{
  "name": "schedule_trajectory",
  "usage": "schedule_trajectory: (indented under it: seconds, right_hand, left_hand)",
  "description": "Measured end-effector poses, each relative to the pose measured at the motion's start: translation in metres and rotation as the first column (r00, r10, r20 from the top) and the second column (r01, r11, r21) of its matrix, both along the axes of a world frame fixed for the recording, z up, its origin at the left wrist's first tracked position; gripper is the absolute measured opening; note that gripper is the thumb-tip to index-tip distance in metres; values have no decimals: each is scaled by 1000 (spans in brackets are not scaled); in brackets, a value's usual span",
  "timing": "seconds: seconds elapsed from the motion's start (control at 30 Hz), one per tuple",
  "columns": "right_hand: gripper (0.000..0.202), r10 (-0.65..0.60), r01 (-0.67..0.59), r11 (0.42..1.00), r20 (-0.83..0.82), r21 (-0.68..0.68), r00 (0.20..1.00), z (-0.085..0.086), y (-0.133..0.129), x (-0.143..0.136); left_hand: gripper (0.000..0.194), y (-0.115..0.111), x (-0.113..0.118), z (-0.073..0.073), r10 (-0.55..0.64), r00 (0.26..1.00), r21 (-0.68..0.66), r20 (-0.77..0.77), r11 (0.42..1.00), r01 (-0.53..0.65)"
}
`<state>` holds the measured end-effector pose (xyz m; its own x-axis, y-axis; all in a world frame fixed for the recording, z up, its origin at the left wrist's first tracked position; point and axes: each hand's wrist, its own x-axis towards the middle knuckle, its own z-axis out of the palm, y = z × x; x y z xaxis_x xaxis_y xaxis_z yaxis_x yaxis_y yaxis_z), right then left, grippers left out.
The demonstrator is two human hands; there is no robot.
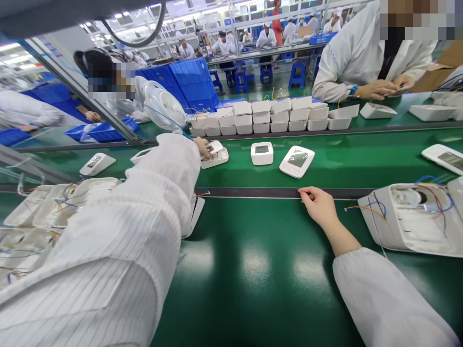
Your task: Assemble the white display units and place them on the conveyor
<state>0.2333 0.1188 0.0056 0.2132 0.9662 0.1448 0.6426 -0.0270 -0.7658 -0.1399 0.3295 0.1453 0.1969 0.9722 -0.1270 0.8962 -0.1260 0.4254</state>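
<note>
The person's left hand point(203, 147) reaches onto the green belt point(231, 179) and touches a white device point(216, 147) lying in an open case point(214, 160); whether that grip closes on it cannot be told. The right hand point(320, 207) has a narrow grip, fingers curled in and thumb near forefinger, at the belt's near edge.

On this side of the belt is a glossy green tabletop point(253, 299), showing pale reflections. Open white cases with loose wires point(54, 205) crowd its left, and bigger ones point(415, 219) stand on its right. Beyond the belt, white cases point(260, 118) are stacked in rows, with blue crates point(193, 79) and blue stools point(297, 74) behind them. Two co-workers in white sit across the belt, and more people work farther back in the bright hall.

The left sleeve point(152, 193) covers part of another case point(195, 217) by the belt's near edge. What the right-hand co-worker holds is hard to make out. A monitor point(444, 159) at the belt's right end is cut off.

The touched device is small, with a dark patch; its case is shallow with rounded corners.
</note>
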Motion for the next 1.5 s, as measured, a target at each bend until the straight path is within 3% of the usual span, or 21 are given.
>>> schedule_trajectory:
  seconds: [0.1, 0.2, 0.37, 0.43, 0.47, 0.57, 0.63, 0.73, 0.83, 0.87, 0.93, 1.0, 1.03, 1.07, 1.13, 1.17, 1.23, 1.3, 1.4, 1.5]
  right_hand:
    - [34, 0, 0, 1000, 2, 10, 1000, 0, 1, 0]
    - [32, -5, 5, 1000, 4, 15, 1000, -1, 2, -1]
    - [31, -7, 7, 1000, 16, 3, 1000, -4, 3, 1]
    - [32, -9, 9, 1000, 21, -1, 1000, -5, 4, 3]
    - [32, -9, 9, 1000, 22, 0, 1000, -6, 4, 4]
    - [32, -7, 7, 1000, 21, 3, 1000, -8, 6, 6]
    - [32, -4, 4, 1000, 7, 11, 1000, -9, 5, 6]
    - [31, 25, -24, 999, -32, 48, 999, -7, 3, 7]
    - [30, 70, -66, 995, -54, 71, 996, -4, -1, 6]
    - [30, 90, -86, 994, -61, 70, 994, -2, -3, 4]
    - [31, 146, -141, 988, -88, 66, 985, 6, -9, -3]
    - [34, 279, -275, 960, -137, 48, 950, 17, -19, -16]
    - [35, 394, -395, 918, -167, 34, 904, 23, -24, -25]
    - [37, 537, -544, 839, -197, 21, 820, 30, -30, -34]
    - [36, 728, -738, 675, -176, 16, 662, 40, -40, -52]
    - [35, 767, -771, 636, -116, 19, 631, 44, -44, -59]
    - [31, 750, -753, 658, 77, 20, 657, 48, -48, -69]
    - [27, 671, -700, 714, 287, -1, 684, 50, -49, -69]
    - [21, 525, -573, 814, 542, -95, 656, 55, -60, -55]
    - [31, 370, -328, 922, 710, -204, 600, 61, -91, -33]
  left_hand:
    - [45, 6, 2, -18, 64, 987, -38, -147, 997, -70]
    - [37, 2, 3, -21, 40, 975, -56, -219, 997, -54]
    - [37, -4, 19, 11, -44, 956, -73, -289, 997, 24]
    - [50, -16, 32, 28, -57, 948, -44, -314, 998, 45]
    - [61, -28, 40, 35, -87, 943, -24, -322, 996, 84]
    - [83, -89, 69, 39, -343, 837, -7, -427, 926, 377]
    - [82, -144, 91, 27, -497, 769, -32, -400, 847, 531]
    - [85, -218, 117, -5, -653, 666, -45, -360, 725, 687]
    - [86, -259, 126, -29, -787, 583, -25, -205, 599, 800]
    - [87, -265, 125, -33, -788, 598, 25, -145, 602, 798]
    - [87, -270, 117, -40, -713, 700, 170, 33, 694, 699]
    - [83, -274, 106, -50, -533, 762, 283, 368, 845, 454]
    - [76, -276, 101, -57, -411, 709, 271, 573, 911, 309]
    - [68, -280, 97, -65, -290, 589, 202, 755, 956, 211]
    - [59, -289, 93, -81, -52, 284, 19, 958, 993, 116]
    - [58, -293, 93, -88, 38, 147, -55, 988, 992, 115]
    - [61, -300, 95, -96, 162, -46, -155, 986, 980, 121]
    - [66, -303, 97, -97, 224, -141, -208, 964, 971, 118]
    - [74, -303, 97, -93, 261, -193, -239, 946, 962, 129]
    - [67, -304, 94, -91, 283, -208, -247, 936, 951, 185]
